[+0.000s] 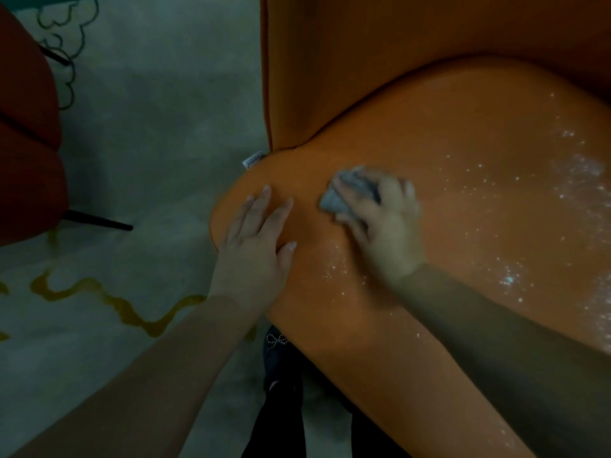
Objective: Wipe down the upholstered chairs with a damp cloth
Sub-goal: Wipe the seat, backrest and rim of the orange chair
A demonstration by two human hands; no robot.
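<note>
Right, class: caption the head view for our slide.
Right hand rubs a grey cloth on the orange upholstered chair seat; left hand steadies it.

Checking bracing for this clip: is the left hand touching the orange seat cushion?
Touching. The head view shows the left hand lying flat with fingers spread on the orange seat cushion, no gap beneath.

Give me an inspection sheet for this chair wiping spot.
Surface: orange seat, glistening droplets toward its right.
Job's things: grey cloth, bunched on the seat.
Clutter: white tag at the seat's back left edge.
Hands: right hand grips the cloth; left hand rests flat on the seat's left edge.
Cables: nothing seen.
Surroundings: red chair at left, patterned floor, dark shoe below the seat.
</note>
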